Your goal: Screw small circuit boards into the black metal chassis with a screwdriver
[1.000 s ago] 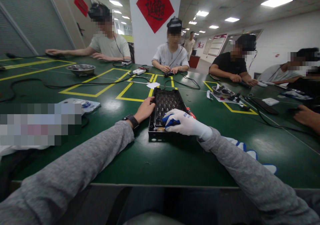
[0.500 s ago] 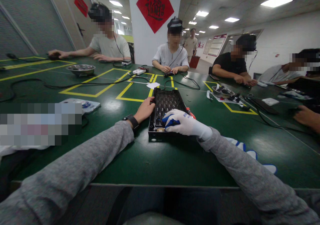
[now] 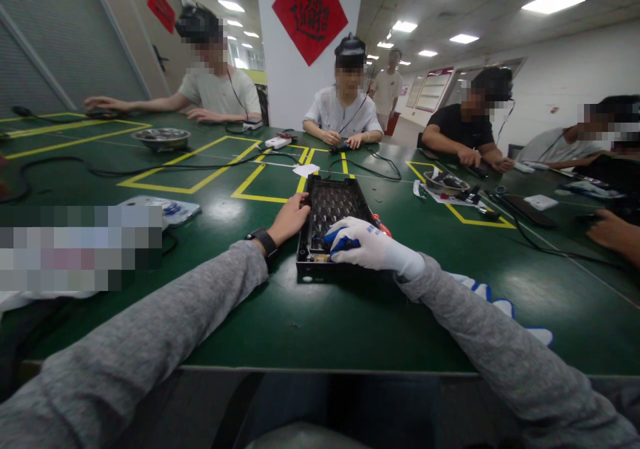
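A black rectangular plastic case (image 3: 334, 196) with rows of small studs inside lies in front of me. My left hand (image 3: 290, 219), bare with a black band at the wrist, holds the case's left edge, its fingertips over the rim. My right hand (image 3: 363, 244) wears a white glove with blue fingertips. Its fingers are curled together at the near end of the case, beside a small yellowish part (image 3: 321, 258). Whatever they pinch is hidden. Partly behind the gloved hand, a red-handled tool (image 3: 381, 225) lies along the case's right side.
Another white-and-blue glove (image 3: 505, 308) lies partly under my right forearm. Plastic packaging (image 3: 183, 211) is at left. Metal bowls (image 3: 163, 140) stand farther off, one with black parts. Cables cross the green table (image 3: 240, 329), and several people work around it.
Both my hands and the case stay almost in place. Across the table, seated people shift their hands slightly, and a standing person in the background has moved right.
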The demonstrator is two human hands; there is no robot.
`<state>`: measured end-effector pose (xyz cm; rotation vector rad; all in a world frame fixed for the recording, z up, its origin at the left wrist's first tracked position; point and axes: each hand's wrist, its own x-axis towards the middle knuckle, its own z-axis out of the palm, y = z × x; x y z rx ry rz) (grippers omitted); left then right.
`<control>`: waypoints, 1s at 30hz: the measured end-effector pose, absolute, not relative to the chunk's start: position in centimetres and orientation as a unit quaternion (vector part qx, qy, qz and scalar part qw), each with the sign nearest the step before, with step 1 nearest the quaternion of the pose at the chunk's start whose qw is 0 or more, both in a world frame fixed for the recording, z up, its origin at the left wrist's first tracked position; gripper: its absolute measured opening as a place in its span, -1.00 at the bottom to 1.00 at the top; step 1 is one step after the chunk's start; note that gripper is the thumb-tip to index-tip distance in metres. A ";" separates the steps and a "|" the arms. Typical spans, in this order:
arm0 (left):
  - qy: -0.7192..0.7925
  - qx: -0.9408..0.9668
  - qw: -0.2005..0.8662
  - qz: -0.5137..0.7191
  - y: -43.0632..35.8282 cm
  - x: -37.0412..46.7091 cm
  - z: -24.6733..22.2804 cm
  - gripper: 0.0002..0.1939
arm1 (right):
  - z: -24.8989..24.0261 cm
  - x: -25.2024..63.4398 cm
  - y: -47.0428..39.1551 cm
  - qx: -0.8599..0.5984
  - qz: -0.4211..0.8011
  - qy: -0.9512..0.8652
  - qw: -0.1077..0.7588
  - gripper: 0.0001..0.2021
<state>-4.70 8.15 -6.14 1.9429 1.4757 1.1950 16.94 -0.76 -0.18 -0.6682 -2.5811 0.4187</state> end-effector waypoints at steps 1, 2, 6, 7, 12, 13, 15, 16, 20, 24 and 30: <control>0.531 0.699 0.211 0.430 8.1 -4.7 -6.1 -0.47 | -0.2 16.9 -0.8 -0.243 0.147 -0.933 0.223 -0.79; 0.531 0.699 0.211 0.430 8.1 -4.7 -6.1 -0.47 | -0.2 16.9 -0.8 -0.244 0.143 -0.932 0.226 -0.79; 0.532 0.696 0.215 0.431 8.2 -4.7 -6.1 -0.47 | -0.2 16.9 -0.8 -0.239 0.137 -0.935 0.221 -0.79; 0.532 0.696 0.217 0.431 8.2 -4.7 -6.1 -0.47 | -0.2 16.9 -0.8 -0.235 0.139 -0.937 0.219 -0.79; 0.533 0.692 0.222 0.434 8.1 -4.7 -6.0 -0.47 | -0.1 16.9 -0.8 -0.227 0.151 -0.937 0.219 -0.81; 0.533 0.691 0.223 0.434 8.1 -4.7 -6.0 -0.46 | -0.1 16.9 -0.8 -0.230 0.153 -0.936 0.220 -0.81; 0.533 0.693 0.224 0.431 8.0 -4.6 -5.9 -0.46 | -0.1 16.9 -0.8 -0.235 0.159 -0.934 0.219 -0.82; 0.533 0.694 0.223 0.429 7.9 -4.6 -5.8 -0.46 | -0.1 16.9 -0.8 -0.236 0.161 -0.933 0.219 -0.83; 0.530 0.695 0.222 0.433 7.8 -4.6 -5.7 -0.47 | -0.1 16.9 -0.9 -0.237 0.162 -0.932 0.220 -0.83; 0.530 0.696 0.219 0.431 7.7 -4.6 -5.7 -0.47 | 0.0 17.0 -0.9 -0.243 0.157 -0.933 0.216 -0.83; 0.533 0.694 0.224 0.429 7.7 -4.6 -5.6 -0.47 | -0.2 17.0 -0.7 -0.244 0.168 -0.931 0.211 -0.82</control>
